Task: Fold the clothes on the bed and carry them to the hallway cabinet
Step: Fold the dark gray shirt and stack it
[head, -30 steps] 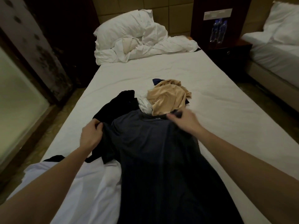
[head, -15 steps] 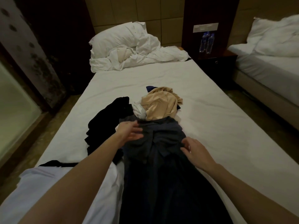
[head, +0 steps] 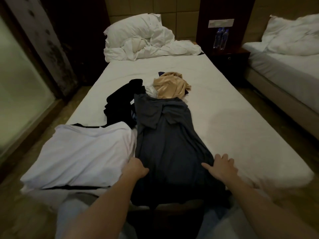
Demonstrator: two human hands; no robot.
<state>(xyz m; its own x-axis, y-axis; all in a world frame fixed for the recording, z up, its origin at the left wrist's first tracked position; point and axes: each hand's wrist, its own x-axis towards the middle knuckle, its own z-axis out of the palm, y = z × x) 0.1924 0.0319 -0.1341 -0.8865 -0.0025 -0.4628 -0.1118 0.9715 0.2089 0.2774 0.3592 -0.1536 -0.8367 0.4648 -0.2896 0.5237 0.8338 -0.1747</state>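
A dark grey shirt [head: 172, 138] lies lengthwise on the bed [head: 233, 128], both sleeves folded in over its middle, its hem hanging over the near edge. My left hand [head: 136, 167] grips the shirt's left edge near the hem, fingers curled into the cloth. My right hand [head: 221, 167] rests on the right edge, fingers spread, thumb on the fabric. A white garment with black trim [head: 82, 152] lies to the left. Beyond are a black garment [head: 120, 102] and a crumpled tan garment [head: 170, 87] over a bit of white cloth.
A pillow and bunched white bedding [head: 145, 40] fill the head of the bed. A dark nightstand [head: 229, 61] with two water bottles [head: 221, 38] stands to the right, then a second bed [head: 284, 69]. A glass panel [head: 19, 94] runs along the left.
Both hands have moved from the shirt's shoulders and folded sleeves down to its lower edges near the hem. The view has pulled back and tilted down.
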